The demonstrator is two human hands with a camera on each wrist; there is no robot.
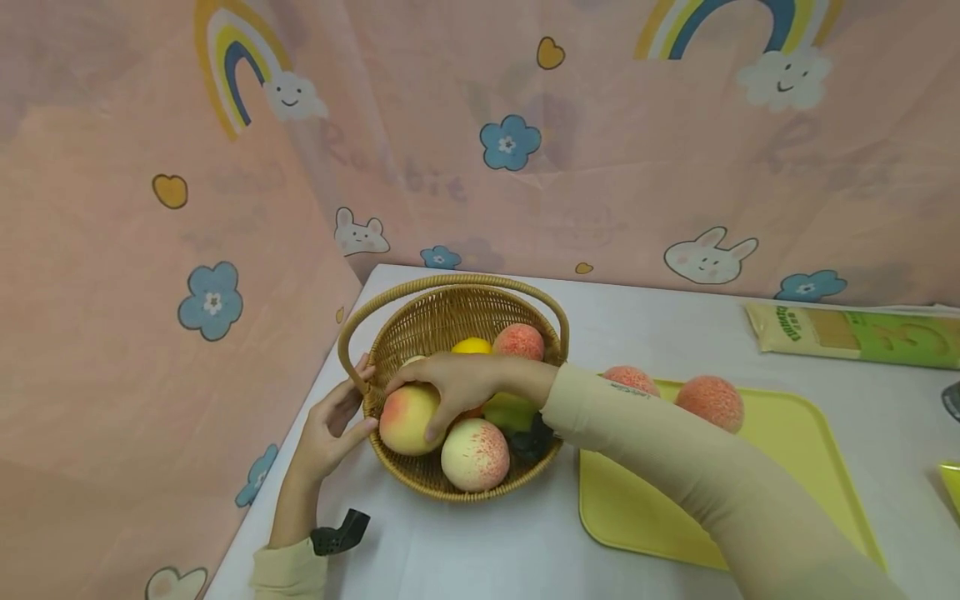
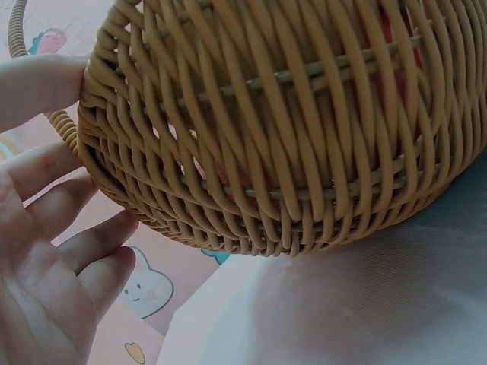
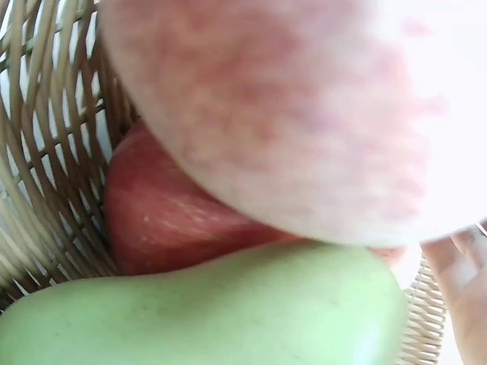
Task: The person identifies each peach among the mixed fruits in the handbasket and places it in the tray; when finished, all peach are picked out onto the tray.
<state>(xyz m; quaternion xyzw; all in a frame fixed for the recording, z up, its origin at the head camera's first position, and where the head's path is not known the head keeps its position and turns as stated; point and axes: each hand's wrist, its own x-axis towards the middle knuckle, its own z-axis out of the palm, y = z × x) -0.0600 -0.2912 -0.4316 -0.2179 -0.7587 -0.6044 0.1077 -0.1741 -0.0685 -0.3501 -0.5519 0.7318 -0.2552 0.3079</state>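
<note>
We judge the work under way: two peaches already lie on the yellow tray toward the desk's right edge; our right hand curls its fingers round another peach in the basket by the left edge, several fruits remaining; our left hand, fingers relaxed, steadies the rim.

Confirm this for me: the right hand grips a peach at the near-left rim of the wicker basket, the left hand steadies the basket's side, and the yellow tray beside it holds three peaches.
One detail is wrong: the yellow tray holds two peaches, not three, as the head view shows. The rest stands: the right hand grips a peach at the wicker basket's near-left rim, and the left hand steadies its side.
</note>
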